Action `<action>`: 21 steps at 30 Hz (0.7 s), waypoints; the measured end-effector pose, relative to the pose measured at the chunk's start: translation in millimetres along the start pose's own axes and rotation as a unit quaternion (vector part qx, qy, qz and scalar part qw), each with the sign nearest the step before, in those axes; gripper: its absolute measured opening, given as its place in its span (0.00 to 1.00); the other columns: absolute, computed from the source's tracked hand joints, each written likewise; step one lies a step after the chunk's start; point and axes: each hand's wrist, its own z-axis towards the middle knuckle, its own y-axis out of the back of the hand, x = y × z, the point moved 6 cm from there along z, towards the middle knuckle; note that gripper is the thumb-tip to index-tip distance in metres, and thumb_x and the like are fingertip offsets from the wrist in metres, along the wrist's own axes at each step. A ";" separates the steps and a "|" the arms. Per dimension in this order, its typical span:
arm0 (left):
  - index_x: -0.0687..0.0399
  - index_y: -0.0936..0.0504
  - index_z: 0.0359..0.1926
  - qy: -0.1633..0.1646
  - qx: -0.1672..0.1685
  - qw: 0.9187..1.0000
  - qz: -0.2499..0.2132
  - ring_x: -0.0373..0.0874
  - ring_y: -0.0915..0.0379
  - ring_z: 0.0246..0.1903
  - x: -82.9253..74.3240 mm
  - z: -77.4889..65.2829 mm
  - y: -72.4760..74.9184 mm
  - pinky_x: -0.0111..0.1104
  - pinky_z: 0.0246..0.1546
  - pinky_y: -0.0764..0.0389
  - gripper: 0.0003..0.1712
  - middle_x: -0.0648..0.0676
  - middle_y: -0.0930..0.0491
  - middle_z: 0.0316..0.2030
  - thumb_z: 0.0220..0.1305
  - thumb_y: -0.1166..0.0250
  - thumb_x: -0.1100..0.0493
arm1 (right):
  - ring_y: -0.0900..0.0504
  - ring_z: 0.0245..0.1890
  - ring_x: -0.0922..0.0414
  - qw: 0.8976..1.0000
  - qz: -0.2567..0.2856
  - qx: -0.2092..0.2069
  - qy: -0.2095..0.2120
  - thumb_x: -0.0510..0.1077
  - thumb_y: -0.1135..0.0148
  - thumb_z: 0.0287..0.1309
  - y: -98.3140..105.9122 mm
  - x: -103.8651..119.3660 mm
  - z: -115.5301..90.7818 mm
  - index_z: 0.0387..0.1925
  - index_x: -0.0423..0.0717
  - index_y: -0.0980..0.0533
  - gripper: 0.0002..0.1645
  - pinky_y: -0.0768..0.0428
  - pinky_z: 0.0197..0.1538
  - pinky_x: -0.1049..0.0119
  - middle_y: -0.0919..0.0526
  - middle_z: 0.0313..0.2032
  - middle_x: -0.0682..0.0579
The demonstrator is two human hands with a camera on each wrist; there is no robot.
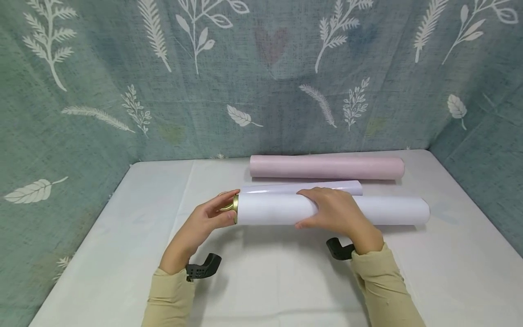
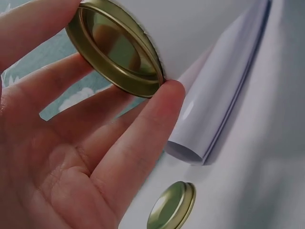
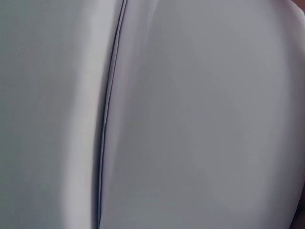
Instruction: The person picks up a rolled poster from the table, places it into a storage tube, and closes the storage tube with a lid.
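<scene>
A white cardboard tube [image 1: 265,210] lies crosswise in front of me, its left end edged by a gold metal rim [image 2: 108,79]. My left hand [image 1: 204,220] pinches that end, thumb near and fingers far. Over the middle of the tube, my right hand [image 1: 333,210] grips with thumb and fingers on opposite sides. Below the left hand, a separate gold lid [image 2: 172,205] rests on the table in the left wrist view. In the right wrist view the tube's pale surface [image 3: 200,119] fills most of the picture.
Just behind the tube lies a glossy rolled sheet of paper [image 1: 349,186]. Farther back, a pink roll [image 1: 327,167] stretches along the table's rear edge. Leaf-patterned fabric [image 1: 261,100] rises behind and at both sides of the white table [image 1: 278,281].
</scene>
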 end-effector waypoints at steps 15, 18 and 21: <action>0.50 0.39 0.64 0.008 0.030 0.988 -0.151 0.54 0.31 0.50 45.7 13.2 -2.1 0.45 0.44 0.26 0.30 0.58 0.41 0.60 0.61 0.42 0.62 | 0.27 0.33 0.69 0.999 0.019 0.049 0.000 0.75 0.36 0.24 -9.0 -1.6 -0.4 0.42 0.69 0.26 0.37 0.29 0.37 0.67 0.24 0.35 0.73; 0.52 0.39 0.64 0.021 0.033 0.983 -0.179 0.56 0.30 0.48 51.1 13.4 -4.0 0.46 0.43 0.26 0.31 0.60 0.41 0.60 0.60 0.42 0.63 | 0.27 0.33 0.69 0.998 0.028 0.053 0.004 0.73 0.34 0.24 -11.4 -0.5 -0.1 0.42 0.68 0.25 0.36 0.29 0.37 0.67 0.24 0.34 0.72; 0.54 0.39 0.64 0.038 0.029 0.982 -0.180 0.57 0.29 0.47 54.6 14.0 -4.2 0.46 0.43 0.26 0.32 0.61 0.40 0.59 0.59 0.40 0.63 | 0.27 0.32 0.68 0.998 0.032 0.052 0.008 0.72 0.32 0.23 -12.5 0.5 0.4 0.42 0.68 0.25 0.36 0.29 0.37 0.67 0.24 0.33 0.72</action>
